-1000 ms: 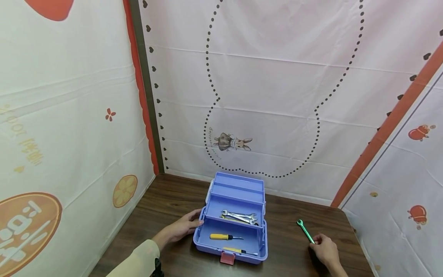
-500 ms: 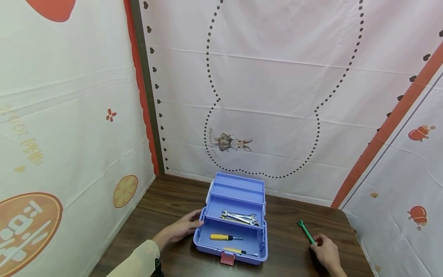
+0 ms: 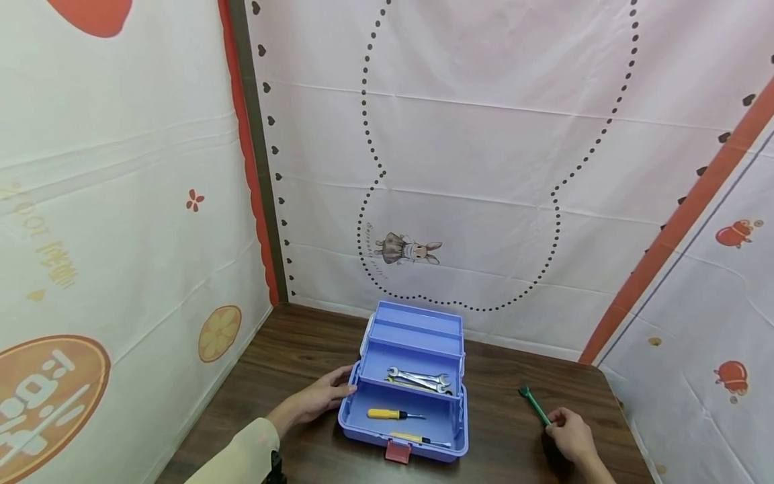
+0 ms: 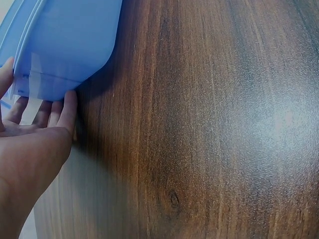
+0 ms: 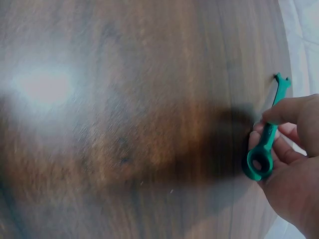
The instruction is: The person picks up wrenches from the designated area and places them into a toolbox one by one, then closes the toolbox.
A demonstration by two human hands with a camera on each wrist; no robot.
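A blue toolbox stands with its lid raised, a red latch at its front. My left hand holds its left side, thumb at the rim and fingers against the outer wall, as the left wrist view shows on the toolbox. On the right, my right hand pinches a green combination wrench between thumb and fingers. In the right wrist view the ring end of the wrench points toward the palm, its open end away. A yellow-handled screwdriver lies in the box's bottom.
Silver wrenches lie in the toolbox's upper tray. A second yellow-handled tool sits near its front wall. The dark wooden table is bounded by printed cloth walls behind and on both sides.
The green wrench tilts slightly in my right hand, its colour looking darker now. My left hand and the toolbox stay where they were.
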